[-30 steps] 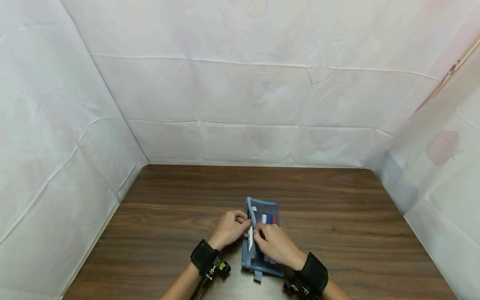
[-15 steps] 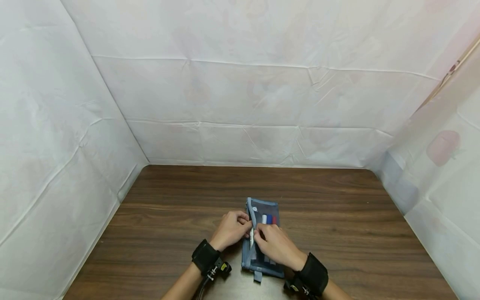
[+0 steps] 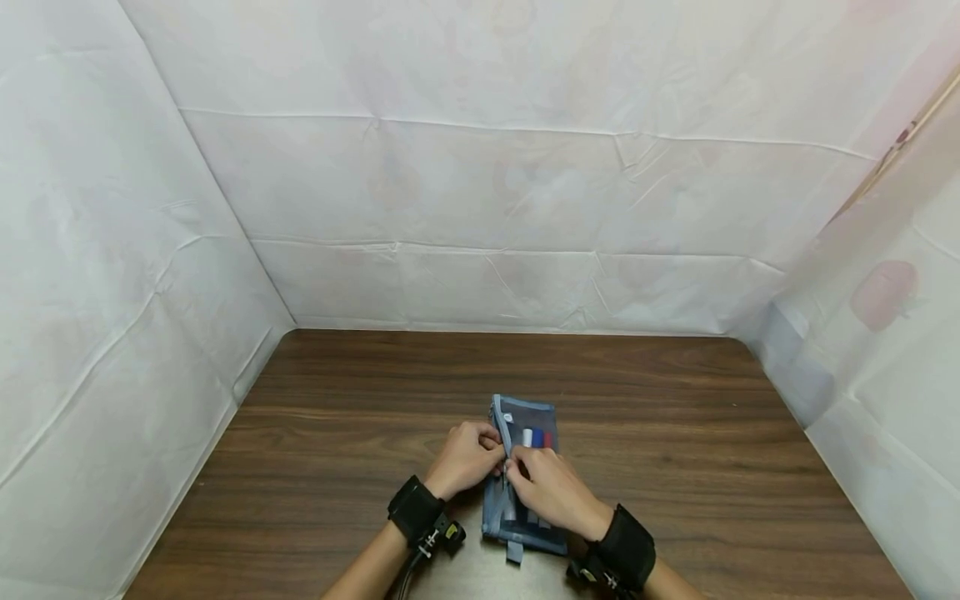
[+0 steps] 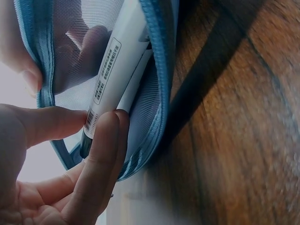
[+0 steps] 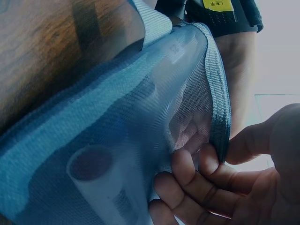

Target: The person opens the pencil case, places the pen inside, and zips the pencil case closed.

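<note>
A blue mesh pencil case (image 3: 495, 521) lies on the table with its zipped side spread apart on the left. In the left wrist view, my left hand (image 4: 93, 164) pinches the dark end of a white marker (image 4: 115, 70) between thumb and fingers, most of its length inside the opening. My right hand (image 3: 555, 492) pinches the case's zipper edge (image 5: 218, 93) between thumb and forefinger, holding it away from the other edge. Through the mesh show a blue-ended marker (image 3: 537, 437) and a red-ended one (image 3: 548, 439), partly covered by the right hand.
The case sits on a dark wood-grain table (image 3: 337, 400) near its front. White cloth walls (image 3: 480, 208) close off the back and both sides. A fabric tab (image 3: 514, 552) sticks out from the case's near end. Black straps with cameras are on both wrists.
My left hand has shifted slightly to the right, and the white marker has slid farther into the pencil case. The right hand stays in place at the zipper edge.
</note>
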`<action>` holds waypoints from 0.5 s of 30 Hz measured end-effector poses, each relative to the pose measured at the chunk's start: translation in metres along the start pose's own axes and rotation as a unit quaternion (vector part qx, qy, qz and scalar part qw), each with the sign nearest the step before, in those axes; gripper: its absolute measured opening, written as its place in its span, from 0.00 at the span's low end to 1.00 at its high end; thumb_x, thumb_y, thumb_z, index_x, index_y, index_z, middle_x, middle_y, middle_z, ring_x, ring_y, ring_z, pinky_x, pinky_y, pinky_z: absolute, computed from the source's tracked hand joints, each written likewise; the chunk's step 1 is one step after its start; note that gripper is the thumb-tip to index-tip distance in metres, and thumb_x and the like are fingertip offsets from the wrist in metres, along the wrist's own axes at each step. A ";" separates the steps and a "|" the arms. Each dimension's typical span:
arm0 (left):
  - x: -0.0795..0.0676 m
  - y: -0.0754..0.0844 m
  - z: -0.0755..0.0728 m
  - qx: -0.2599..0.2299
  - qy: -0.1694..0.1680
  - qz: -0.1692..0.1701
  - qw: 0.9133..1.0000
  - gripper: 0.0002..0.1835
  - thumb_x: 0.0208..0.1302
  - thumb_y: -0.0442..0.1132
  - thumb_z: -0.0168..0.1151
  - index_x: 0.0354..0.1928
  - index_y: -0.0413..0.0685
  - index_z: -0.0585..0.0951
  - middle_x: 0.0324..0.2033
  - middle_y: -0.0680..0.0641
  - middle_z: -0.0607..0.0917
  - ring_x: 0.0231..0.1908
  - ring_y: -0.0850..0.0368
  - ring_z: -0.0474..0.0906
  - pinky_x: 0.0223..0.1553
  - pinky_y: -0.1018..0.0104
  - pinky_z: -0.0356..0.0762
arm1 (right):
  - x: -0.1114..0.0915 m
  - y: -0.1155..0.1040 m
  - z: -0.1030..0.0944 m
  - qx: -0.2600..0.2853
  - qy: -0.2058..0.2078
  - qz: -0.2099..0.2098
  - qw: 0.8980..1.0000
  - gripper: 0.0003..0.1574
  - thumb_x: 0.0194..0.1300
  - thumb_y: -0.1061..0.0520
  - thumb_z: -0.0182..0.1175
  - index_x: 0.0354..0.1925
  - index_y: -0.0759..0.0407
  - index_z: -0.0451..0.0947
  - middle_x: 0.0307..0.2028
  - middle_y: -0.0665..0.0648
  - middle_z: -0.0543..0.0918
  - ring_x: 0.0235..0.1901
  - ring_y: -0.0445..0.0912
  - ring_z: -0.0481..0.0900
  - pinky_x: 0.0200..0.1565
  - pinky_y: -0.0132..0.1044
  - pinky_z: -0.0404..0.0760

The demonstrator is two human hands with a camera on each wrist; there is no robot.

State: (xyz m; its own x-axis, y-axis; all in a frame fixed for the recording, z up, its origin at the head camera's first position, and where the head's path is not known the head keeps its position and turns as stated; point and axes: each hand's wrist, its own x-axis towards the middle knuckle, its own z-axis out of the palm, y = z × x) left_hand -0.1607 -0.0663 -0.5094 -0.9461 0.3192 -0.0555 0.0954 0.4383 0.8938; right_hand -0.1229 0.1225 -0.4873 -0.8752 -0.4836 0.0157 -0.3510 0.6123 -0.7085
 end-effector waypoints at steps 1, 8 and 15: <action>0.000 0.000 0.000 0.001 -0.002 0.001 1.000 0.11 0.74 0.35 0.65 0.50 0.35 0.87 0.29 0.52 0.91 0.26 0.60 0.86 0.31 0.67 0.80 | 0.000 0.000 0.000 0.001 -0.002 0.001 1.000 0.17 0.85 0.58 0.50 0.34 0.52 0.76 0.19 0.45 0.65 0.16 0.36 0.58 0.24 0.31 0.58; 0.001 -0.001 0.001 0.023 0.003 0.014 1.000 0.07 0.71 0.31 0.65 0.46 0.37 0.88 0.28 0.51 0.90 0.25 0.61 0.85 0.30 0.68 0.78 | 0.001 -0.001 0.000 -0.006 -0.003 0.001 1.000 0.18 0.84 0.59 0.50 0.33 0.51 0.75 0.18 0.45 0.64 0.16 0.35 0.58 0.24 0.31 0.57; 0.004 -0.002 0.002 0.060 0.007 0.028 0.998 0.07 0.67 0.28 0.61 0.39 0.42 0.87 0.24 0.53 0.87 0.22 0.63 0.79 0.27 0.69 0.72 | 0.001 -0.002 0.000 -0.015 0.001 0.002 1.000 0.19 0.84 0.59 0.50 0.30 0.52 0.71 0.19 0.45 0.62 0.16 0.35 0.57 0.24 0.31 0.56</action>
State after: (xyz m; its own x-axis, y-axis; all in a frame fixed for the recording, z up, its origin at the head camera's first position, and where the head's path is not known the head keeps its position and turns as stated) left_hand -0.1636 -0.0639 -0.5123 -0.9425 0.3342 0.0012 0.1843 0.5169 0.8360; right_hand -0.1238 0.1210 -0.4860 -0.8771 -0.4802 0.0134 -0.3570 0.6329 -0.6870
